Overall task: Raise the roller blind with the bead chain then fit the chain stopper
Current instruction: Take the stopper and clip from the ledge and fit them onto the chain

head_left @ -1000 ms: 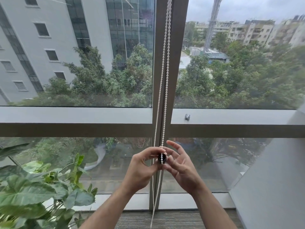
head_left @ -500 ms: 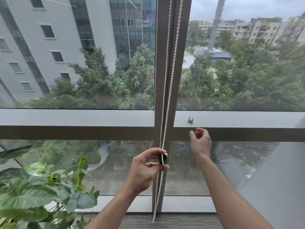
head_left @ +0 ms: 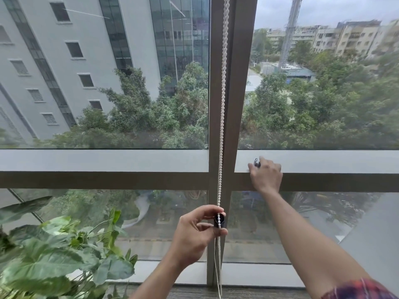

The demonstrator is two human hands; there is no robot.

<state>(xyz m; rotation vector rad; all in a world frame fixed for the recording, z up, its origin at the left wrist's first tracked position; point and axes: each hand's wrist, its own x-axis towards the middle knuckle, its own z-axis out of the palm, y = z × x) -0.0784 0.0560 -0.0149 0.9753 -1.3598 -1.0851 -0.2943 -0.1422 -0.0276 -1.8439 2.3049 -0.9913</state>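
Observation:
A white bead chain hangs down the brown window mullion, both strands close together. My left hand pinches the chain low down, along with a small black round stopper that sits on the beads. My right hand is up on the horizontal frame, its fingers closed around a small silver metal knob on the grey ledge. The roller blind itself is out of view above.
A leafy green plant fills the lower left. Large glass panes show buildings and trees outside. A grey wall slants in at the lower right. The chain's loose end dangles near the carpeted floor.
My right hand left the chain and stopper, rose to the right and closed on the silver knob on the ledge. My left hand kept its pinch on the chain and stopper.

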